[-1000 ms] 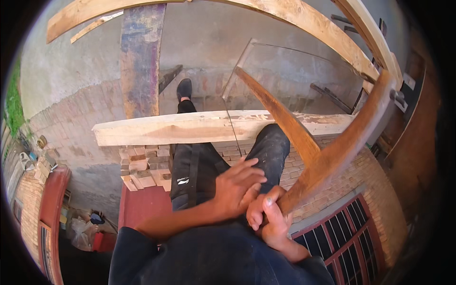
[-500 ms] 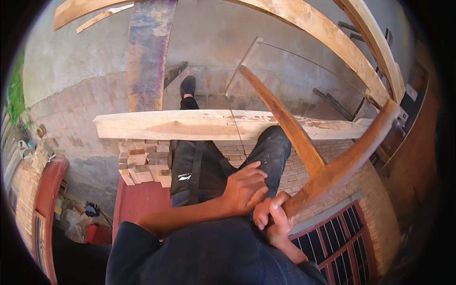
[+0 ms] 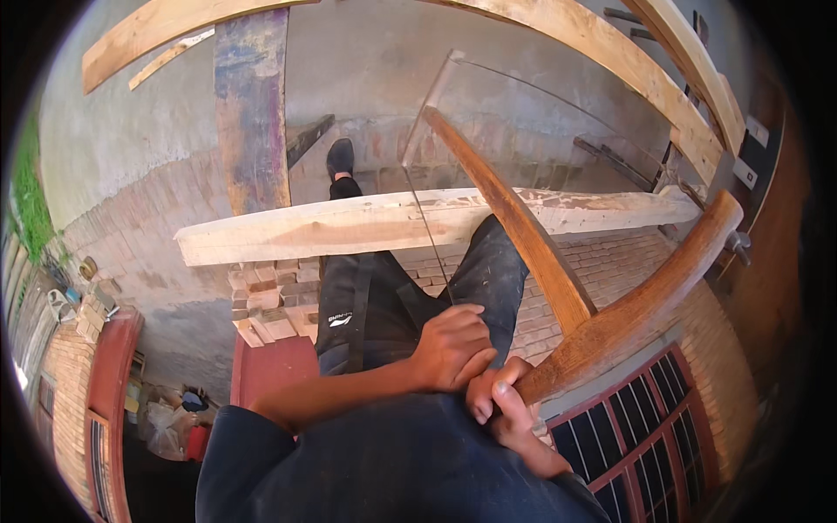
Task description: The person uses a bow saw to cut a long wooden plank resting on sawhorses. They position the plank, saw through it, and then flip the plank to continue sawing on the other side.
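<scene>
A wooden frame saw lies across my lap, its thin blade crossing a pale wooden beam. My right hand is closed round the near end of the saw's thick curved end piece. Close beside it, my left hand is curled at the near end of the blade, and its fingers hide the grip there. The beam runs left to right over my thighs. Beyond it stands the saw's far end piece, with a thin cord or wire stretched off to the right.
Stacked bricks stand under the beam's left part, above a red surface. A paint-stained board leans on the grey wall. Long timbers arch overhead. A red barred window frame is at the lower right.
The view has tilted, so the beam now slants up to the right. The saw's far end has shifted slightly up and left in the picture. Both hands keep their hold.
</scene>
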Action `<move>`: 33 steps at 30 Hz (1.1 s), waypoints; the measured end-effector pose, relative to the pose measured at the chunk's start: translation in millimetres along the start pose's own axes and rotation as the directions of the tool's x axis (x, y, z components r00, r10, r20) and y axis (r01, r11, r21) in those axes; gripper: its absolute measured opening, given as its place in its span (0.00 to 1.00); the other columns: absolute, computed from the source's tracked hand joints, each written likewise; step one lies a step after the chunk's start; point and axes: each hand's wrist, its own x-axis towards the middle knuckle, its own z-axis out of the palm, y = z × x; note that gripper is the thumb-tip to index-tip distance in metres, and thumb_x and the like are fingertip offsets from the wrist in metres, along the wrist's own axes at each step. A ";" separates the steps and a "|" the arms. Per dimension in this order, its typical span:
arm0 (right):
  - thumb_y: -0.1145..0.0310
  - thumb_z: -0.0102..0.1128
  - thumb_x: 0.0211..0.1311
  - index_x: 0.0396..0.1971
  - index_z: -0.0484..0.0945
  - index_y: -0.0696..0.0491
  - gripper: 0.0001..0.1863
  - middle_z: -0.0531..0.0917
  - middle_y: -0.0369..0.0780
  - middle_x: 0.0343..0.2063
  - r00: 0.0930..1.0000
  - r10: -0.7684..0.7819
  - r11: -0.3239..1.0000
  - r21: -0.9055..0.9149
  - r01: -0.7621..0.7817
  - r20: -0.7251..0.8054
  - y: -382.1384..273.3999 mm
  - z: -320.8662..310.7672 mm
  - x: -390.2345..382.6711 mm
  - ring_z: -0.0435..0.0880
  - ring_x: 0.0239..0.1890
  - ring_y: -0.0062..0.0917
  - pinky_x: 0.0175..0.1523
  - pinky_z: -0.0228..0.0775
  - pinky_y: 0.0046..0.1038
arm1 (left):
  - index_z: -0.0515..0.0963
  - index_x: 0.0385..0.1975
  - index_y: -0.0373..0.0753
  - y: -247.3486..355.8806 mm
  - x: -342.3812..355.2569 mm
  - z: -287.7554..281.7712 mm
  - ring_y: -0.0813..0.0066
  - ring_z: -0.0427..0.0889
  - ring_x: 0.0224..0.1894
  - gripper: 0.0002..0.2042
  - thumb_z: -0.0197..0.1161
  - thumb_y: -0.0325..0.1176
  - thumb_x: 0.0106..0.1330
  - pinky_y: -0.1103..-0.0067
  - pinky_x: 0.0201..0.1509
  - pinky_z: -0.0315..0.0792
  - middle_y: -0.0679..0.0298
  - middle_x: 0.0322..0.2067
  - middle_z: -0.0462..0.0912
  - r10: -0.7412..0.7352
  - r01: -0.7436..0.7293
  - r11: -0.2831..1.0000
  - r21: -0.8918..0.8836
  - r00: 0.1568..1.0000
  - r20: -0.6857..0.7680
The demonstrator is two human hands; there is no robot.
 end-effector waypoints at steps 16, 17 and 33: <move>0.68 0.55 0.83 0.33 0.67 0.52 0.13 0.73 0.38 0.17 0.995 -0.075 0.997 -0.037 0.073 -0.065 2.1 25.4 28.5 0.66 0.15 0.19 0.22 0.63 0.25 | 0.81 0.30 0.39 -16.0 4.5 -22.8 0.54 0.87 0.53 0.13 0.58 0.40 0.74 0.48 0.78 0.67 0.60 0.42 0.88 -0.089 0.088 0.996 0.020 0.996 0.012; 0.65 0.53 0.83 0.33 0.65 0.52 0.14 0.72 0.39 0.16 0.995 -0.047 0.998 -0.042 0.043 -0.092 8.0 24.6 36.7 0.66 0.14 0.20 0.20 0.62 0.25 | 0.80 0.29 0.39 -14.4 2.9 -20.5 0.54 0.87 0.52 0.14 0.58 0.40 0.74 0.48 0.78 0.67 0.60 0.42 0.87 -0.117 0.116 0.993 0.004 0.993 0.015; 0.65 0.56 0.84 0.37 0.64 0.49 0.12 0.73 0.39 0.19 0.999 -0.045 0.996 0.075 0.046 -0.019 38.6 -19.2 3.5 0.69 0.19 0.21 0.23 0.60 0.23 | 0.86 0.33 0.37 -25.1 -6.1 2.3 0.60 0.86 0.55 0.09 0.66 0.36 0.68 0.55 0.81 0.67 0.60 0.41 0.87 -0.049 0.040 0.997 0.067 0.989 0.141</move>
